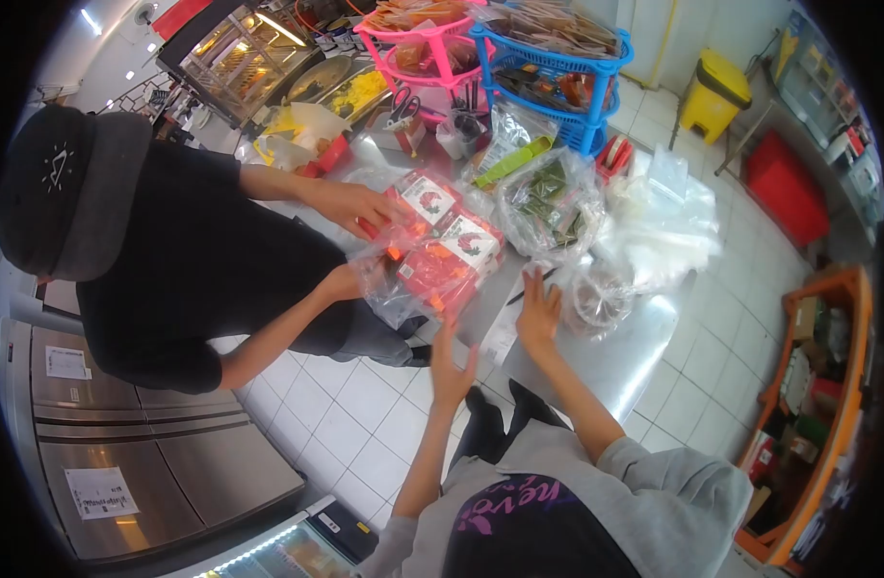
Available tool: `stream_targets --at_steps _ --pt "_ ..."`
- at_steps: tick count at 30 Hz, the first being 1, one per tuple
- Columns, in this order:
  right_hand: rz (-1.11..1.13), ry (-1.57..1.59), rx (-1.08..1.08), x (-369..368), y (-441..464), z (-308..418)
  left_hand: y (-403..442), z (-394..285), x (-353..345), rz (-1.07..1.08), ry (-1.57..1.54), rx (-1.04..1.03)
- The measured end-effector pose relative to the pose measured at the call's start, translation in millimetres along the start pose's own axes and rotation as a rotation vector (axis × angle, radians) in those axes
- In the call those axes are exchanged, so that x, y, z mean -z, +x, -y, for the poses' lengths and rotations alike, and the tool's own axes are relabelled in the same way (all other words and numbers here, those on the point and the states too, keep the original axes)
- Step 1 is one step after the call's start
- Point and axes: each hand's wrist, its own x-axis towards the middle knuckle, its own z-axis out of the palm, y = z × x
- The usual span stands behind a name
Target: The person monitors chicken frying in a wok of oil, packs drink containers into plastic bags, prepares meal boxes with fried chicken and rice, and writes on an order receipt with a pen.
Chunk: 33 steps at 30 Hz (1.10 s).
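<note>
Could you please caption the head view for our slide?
Left hand and right hand at a steel table, near a co-worker handling red packs in clear plastic.

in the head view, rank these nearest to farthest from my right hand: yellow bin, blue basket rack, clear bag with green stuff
From your right hand:
1. Clear bag, just ahead
2. Blue basket rack, behind the bag
3. Yellow bin, farthest back, off right
</note>
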Motion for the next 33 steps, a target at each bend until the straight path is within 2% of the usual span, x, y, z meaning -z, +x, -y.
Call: stream_targets --at_steps 5,7,8,10,11,15,17,19,21,25,27,29,31,33 --pt "-0.135 -0.065 0.007 -17 -6 -8 -99 34 87 -0.224 0.033 0.230" --pt "-0.254 -0.080 -0.043 -20 -8 -6 -148 62 119 -0.305 0.073 0.301" --pt "-0.189 -0.059 -0.064 -19 -8 -6 -173 77 134 -0.358 0.083 0.331" --pt "-0.217 -0.032 -0.077 -13 -11 0 -217 89 168 -0.424 0.086 0.387" --pt "-0.235 -0.003 -0.098 -11 -13 4 -232 95 184 -0.479 0.095 0.448" --pt "-0.501 0.038 -0.014 -17 -33 17 -284 125 252 -0.587 0.115 0.483" --pt "-0.471 0.058 -0.047 -30 -42 13 -296 142 282 -0.628 0.110 0.538" --pt "-0.556 0.172 -0.072 -34 -53 15 -292 164 310 -0.692 0.116 0.494" --pt "-0.584 0.163 -0.116 -24 -78 42 -267 177 341 -0.604 0.003 0.491" --pt "-0.821 -0.170 -0.205 -41 -131 83 -198 224 394 -0.539 0.036 0.485" --pt "-0.925 -0.359 -0.200 -63 -158 109 -165 265 420 -0.382 0.045 0.447" --pt "-0.854 -0.338 -0.410 -112 -178 132 -144 328 442 -0.405 0.002 0.464" --pt "-0.701 -0.317 -0.689 -175 -194 159 -148 416 465 -0.418 -0.028 0.640" --pt "-0.186 -0.388 -1.119 -239 -204 203 -187 511 493 -0.463 0.064 0.690"
